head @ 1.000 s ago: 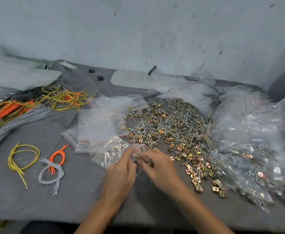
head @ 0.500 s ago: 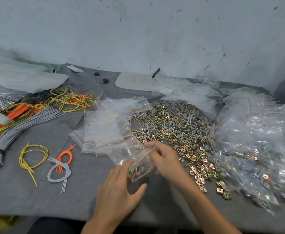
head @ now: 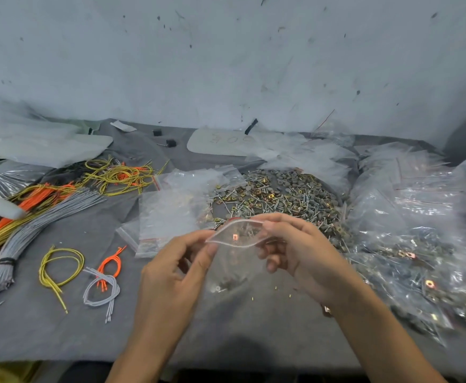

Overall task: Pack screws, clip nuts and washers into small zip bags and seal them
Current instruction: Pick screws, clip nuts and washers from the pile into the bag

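Now the left hand (head: 171,275) and right hand (head: 295,252) each pinch an end of the bag's (head: 234,244) open mouth, above the worktop (head: 46,335). If either pinch slips before sealing, I expect the hardware inside to spill.

Left hand (head: 171,275), right hand (head: 298,252): pinch grip
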{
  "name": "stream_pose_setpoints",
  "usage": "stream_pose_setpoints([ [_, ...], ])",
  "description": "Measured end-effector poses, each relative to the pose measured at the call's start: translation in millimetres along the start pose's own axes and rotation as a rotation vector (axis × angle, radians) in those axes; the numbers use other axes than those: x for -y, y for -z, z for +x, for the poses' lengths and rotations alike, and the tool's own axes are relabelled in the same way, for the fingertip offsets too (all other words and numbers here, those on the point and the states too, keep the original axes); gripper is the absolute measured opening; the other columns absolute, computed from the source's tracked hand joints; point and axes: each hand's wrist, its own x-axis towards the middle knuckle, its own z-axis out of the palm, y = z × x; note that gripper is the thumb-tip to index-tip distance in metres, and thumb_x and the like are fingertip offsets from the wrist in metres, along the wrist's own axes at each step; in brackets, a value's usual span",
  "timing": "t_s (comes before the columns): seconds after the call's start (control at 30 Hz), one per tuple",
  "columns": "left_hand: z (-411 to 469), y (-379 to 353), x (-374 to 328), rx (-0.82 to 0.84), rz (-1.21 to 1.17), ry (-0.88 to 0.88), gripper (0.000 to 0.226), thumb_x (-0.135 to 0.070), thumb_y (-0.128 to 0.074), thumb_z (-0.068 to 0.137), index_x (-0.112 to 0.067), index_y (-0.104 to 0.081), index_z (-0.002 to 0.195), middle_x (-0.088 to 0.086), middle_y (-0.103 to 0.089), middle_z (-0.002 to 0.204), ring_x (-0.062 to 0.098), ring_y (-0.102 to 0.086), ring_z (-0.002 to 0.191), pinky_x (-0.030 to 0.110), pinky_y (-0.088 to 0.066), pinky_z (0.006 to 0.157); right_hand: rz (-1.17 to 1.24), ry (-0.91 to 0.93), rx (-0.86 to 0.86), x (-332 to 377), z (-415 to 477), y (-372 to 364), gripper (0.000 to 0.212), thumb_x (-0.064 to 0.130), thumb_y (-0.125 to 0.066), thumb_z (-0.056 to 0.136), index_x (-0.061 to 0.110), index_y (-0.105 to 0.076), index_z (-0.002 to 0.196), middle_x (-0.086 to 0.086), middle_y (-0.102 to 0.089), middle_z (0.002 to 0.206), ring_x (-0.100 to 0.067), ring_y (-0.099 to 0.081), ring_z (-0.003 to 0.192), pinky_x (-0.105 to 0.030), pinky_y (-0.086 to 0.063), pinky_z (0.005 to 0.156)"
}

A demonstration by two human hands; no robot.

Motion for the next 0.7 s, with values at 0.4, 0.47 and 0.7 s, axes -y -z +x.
stream_pose_setpoints([
  [0.4, 15.3, -9.2, -40.6, -0.022, -0.125, -0.018, 0.011, -0.045, -0.065, 0.089, -0.04, -0.072, 0.096, -0.003, -0.068, 0.089, 0.012, -0.062, 0.074, 0.017, -0.046, 0.065, -0.409, 0.315, -0.166, 38.3, -39.9, 11.9, 0.026, 0.037, -0.076, 0.086, 0.03, -0.072, 0.111, 0.005, -0.048, 0.063, -0.01, -0.045, 0.054, -0.02, -0.041, 0.049],
  [0.47, 14.7, -13.1, -43.8, -0.006, -0.1, -0.017, 0.015, -0.046, -0.062, 0.089, -0.038, -0.073, 0.094, -0.006, -0.068, 0.09, 0.014, -0.061, 0.075, 0.015, -0.044, 0.065, -0.661, 0.455, -0.207, 43.0, -43.2, 9.4, 0.027, 0.044, -0.075, 0.087, 0.037, -0.07, 0.112, 0.014, -0.046, 0.07, -0.005, -0.046, 0.062, -0.017, -0.04, 0.058],
  [0.7, 9.9, -23.0, -48.2, 0.028, -0.082, -0.067, 0.01, -0.038, -0.064, 0.091, -0.036, -0.072, 0.096, -0.008, -0.064, 0.087, 0.018, -0.062, 0.076, 0.026, -0.047, 0.063, -1.165, 0.634, -0.025, 42.5, -36.1, -18.9, 0.019, 0.043, -0.071, 0.091, 0.032, -0.07, 0.106, 0.019, -0.062, 0.1, -0.005, -0.06, 0.104, -0.027, -0.048, 0.089],
])
